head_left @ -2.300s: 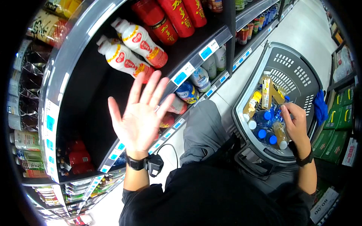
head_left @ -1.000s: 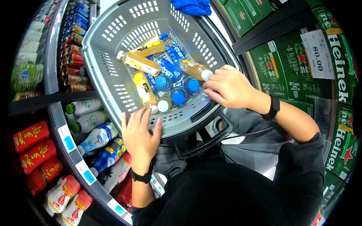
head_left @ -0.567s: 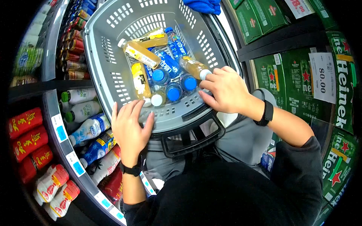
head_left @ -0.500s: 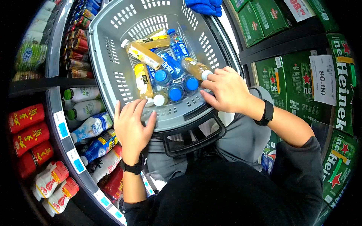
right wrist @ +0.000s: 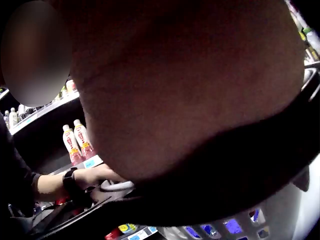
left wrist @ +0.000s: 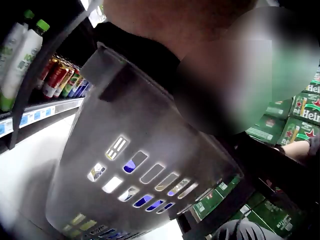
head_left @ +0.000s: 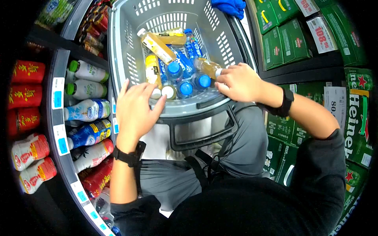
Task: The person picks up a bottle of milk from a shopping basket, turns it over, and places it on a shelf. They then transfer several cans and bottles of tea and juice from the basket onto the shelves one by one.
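A grey shopping basket (head_left: 118,47) with slotted walls stands in front of my knees in the head view. Inside lie several bottles: blue-labelled ones with blue caps (head_left: 185,89) and amber drinks with white caps, such as a yellow-labelled bottle (head_left: 158,46). My left hand (head_left: 136,110) rests on the basket's near left rim, fingers fairly straight and thumb spread. On the near right rim, my right hand (head_left: 242,84) curls its fingers over the edge, beside a white-capped amber bottle (head_left: 208,67). Both wrist views show mostly dark forearm or palm, and the basket's outer wall (left wrist: 145,120).
To the left, a shelf holds red cans (head_left: 25,96), white-and-red bottles (head_left: 33,151) and a row of lying bottles (head_left: 88,110). Green beer cartons (head_left: 358,118) are stacked on the right. A blue cloth (head_left: 229,7) hangs on the basket's far right rim.
My left hand, earlier raised with spread fingers before the shelf, came down onto the basket's rim. My right hand stayed at the rim. The head view turned toward the basket and shifted slightly.
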Motion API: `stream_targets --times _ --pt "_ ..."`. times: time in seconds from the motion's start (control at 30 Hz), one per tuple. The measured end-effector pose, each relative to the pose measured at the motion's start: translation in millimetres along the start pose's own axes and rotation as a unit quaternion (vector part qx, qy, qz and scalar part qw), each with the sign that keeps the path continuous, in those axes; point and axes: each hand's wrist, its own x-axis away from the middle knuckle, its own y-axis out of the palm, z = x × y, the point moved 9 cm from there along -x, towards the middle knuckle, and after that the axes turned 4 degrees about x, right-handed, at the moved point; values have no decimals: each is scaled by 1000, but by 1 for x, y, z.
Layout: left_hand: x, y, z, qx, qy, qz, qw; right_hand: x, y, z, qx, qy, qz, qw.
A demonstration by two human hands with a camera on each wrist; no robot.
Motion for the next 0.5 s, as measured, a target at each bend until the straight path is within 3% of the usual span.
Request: stream_targets --times 0.27,0.5 --pt "1 2 4 -7 -29 1 1000 -4 12 6 -4 43 -86 995" --pt "2 3 1 -13 -33 -7 999 -7 8 6 -18 30 -97 995"
